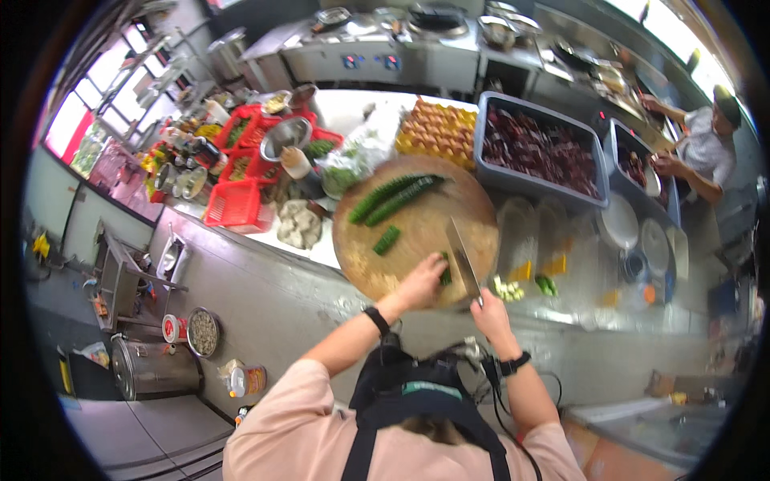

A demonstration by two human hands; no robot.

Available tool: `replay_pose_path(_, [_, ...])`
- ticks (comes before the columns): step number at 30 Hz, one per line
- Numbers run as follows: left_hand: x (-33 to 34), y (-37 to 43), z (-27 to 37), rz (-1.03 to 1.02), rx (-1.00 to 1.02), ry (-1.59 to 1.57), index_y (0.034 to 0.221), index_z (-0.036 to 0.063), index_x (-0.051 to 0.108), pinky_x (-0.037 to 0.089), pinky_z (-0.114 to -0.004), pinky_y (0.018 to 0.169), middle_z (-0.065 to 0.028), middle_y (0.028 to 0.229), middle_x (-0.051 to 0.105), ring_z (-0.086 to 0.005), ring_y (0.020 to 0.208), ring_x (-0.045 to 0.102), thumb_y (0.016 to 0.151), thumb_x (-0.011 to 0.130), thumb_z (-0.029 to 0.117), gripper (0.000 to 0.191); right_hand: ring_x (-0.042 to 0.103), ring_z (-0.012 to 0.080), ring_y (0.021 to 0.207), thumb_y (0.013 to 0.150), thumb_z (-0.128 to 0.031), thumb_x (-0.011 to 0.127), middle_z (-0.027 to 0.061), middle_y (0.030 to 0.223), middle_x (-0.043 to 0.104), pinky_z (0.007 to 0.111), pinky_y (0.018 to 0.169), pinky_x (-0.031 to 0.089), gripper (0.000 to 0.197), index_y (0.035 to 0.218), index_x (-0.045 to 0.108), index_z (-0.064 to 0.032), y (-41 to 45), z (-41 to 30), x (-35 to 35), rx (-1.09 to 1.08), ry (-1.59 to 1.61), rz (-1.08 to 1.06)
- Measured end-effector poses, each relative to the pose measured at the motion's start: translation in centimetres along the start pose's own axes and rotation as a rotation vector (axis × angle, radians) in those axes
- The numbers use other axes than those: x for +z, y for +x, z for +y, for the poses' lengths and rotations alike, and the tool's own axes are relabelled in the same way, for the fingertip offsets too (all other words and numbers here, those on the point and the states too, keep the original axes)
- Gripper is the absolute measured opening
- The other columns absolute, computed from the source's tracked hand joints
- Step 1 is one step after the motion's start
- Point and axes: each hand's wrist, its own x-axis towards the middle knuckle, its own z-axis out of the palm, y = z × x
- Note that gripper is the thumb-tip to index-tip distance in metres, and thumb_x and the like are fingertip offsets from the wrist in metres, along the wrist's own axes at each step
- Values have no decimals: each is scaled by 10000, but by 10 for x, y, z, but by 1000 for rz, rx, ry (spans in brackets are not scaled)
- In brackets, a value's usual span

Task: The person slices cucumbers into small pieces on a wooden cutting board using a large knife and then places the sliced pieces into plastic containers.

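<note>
My right hand (491, 314) grips the handle of a cleaver (463, 255), whose blade points away from me over the right part of a round wooden chopping board (421, 240). Left of the blade, my left hand (426, 278) holds a short piece of cucumber (446, 269) against the board, partly hidden by my fingers. Another cut cucumber piece (387, 240) lies farther left. Two long whole cucumbers (394, 198) rest side by side at the board's far edge. Just off the board's right edge are pale cut pieces (508, 289) and green cut pieces (547, 285).
Behind the board stand egg trays (436, 129) and a grey tub of dark red pieces (541, 150). Red baskets (234, 203), a steel bowl (286, 138) and bottles crowd the left. Plates (618, 220) lie right. A co-worker (707, 144) stands at the far right.
</note>
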Motion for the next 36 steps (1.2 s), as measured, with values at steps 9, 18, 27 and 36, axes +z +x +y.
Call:
replay_pose_path(9, [-5,0,-40,-53,138,-240,1245,52,568,479,-406,1007,-154,1306,533,-349,1235,526,827,680,68,433,624,490,789,899,-168,602,260,812,653,570,692,503,178,950,528,-14,-8,-4,29,19,-66,55])
replay_pose_path(18, [-13,23,-47,-111,274,-179,1198,19,590,473,-428,983,-151,1277,569,-351,1166,537,811,708,123,418,636,476,817,914,-182,590,247,849,668,572,711,506,172,947,531,-24,-29,-67,25,121,-130,114])
replay_pose_path(27, [-11,30,-59,-178,293,-202,1225,43,584,471,-426,981,-137,1289,555,-368,1175,528,862,679,159,393,631,481,806,920,-177,580,257,830,664,575,705,502,168,950,531,-19,-34,-72,32,139,-136,107])
replay_pose_path(36, [-11,31,-61,-165,305,-237,1238,20,576,463,-413,990,-150,1306,548,-359,1186,527,874,672,157,401,624,495,784,920,-175,566,263,808,658,596,691,493,158,948,525,-25,-42,-74,37,202,-159,79])
